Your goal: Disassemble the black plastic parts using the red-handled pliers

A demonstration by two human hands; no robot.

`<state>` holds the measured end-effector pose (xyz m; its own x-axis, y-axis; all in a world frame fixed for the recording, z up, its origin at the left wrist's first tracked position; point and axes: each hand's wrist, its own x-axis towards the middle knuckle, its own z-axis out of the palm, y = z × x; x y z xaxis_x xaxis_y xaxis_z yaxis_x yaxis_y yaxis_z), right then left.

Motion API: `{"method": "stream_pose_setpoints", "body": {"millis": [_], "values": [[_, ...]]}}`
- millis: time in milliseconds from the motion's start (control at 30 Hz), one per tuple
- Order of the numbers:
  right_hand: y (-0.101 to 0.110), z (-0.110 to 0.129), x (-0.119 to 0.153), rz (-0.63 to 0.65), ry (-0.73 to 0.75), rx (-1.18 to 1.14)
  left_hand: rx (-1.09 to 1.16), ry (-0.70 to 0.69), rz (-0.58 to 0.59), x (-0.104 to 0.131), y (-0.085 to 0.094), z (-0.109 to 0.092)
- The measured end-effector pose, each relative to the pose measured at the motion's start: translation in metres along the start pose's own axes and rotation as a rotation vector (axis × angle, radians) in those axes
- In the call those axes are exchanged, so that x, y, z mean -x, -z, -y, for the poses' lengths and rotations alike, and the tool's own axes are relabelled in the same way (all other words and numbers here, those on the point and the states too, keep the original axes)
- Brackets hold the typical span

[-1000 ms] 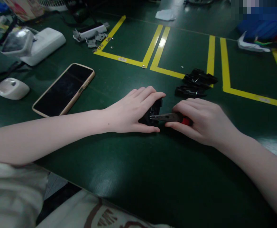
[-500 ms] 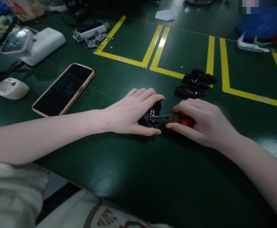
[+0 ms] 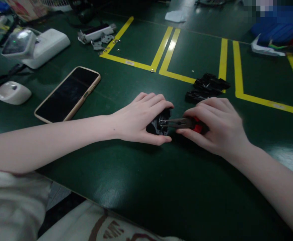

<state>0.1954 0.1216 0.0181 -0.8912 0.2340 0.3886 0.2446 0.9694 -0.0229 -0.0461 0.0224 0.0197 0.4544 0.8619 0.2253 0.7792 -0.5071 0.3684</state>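
My left hand (image 3: 148,117) is closed around a black plastic part (image 3: 159,125), pressing it to the green table. Its fingers lie over the far side and the thumb along the near side. My right hand (image 3: 215,125) grips needle-nose pliers (image 3: 181,123) with red handles, mostly hidden in the palm. The pliers' slim jaws point left and reach into the open right end of the black part, slightly apart. Whether they pinch anything there I cannot tell. Beyond my right hand lies a small pile of black plastic pieces (image 3: 208,87).
A smartphone (image 3: 67,95) lies left of my hands, with a white mouse-shaped device (image 3: 13,93) and a white stand device (image 3: 46,47) further left. Metal parts (image 3: 97,35) and small rings sit behind. Yellow tape (image 3: 128,62) marks boxes on the table (image 3: 146,180).
The pliers' tips have shifted slightly right and up inside the black part. My right hand has turned a little, its knuckles higher. The left hand has hardly moved.
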Motion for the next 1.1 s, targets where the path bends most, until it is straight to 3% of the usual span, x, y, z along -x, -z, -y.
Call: {"method": "stream_pose_setpoints", "body": {"millis": [733,833,1000,1100], "values": [[-0.0004,0.0023,0.0042,-0.047,-0.010,0.256,0.053,-0.018,-0.017,-0.0017,-0.0013,0.0043],[-0.0014,0.0013,0.0056,-0.015,-0.035,0.203,0.068,-0.018,-0.019,-0.0017,-0.0007,0.0035],[-0.0022,0.0003,0.0047,-0.088,0.029,0.128,0.076,0.005,-0.006,-0.0017,0.0001,0.0027],[-0.0004,0.0011,0.0036,-0.049,-0.003,0.112,0.081,0.008,-0.004,-0.0016,0.0004,0.0028]]}}
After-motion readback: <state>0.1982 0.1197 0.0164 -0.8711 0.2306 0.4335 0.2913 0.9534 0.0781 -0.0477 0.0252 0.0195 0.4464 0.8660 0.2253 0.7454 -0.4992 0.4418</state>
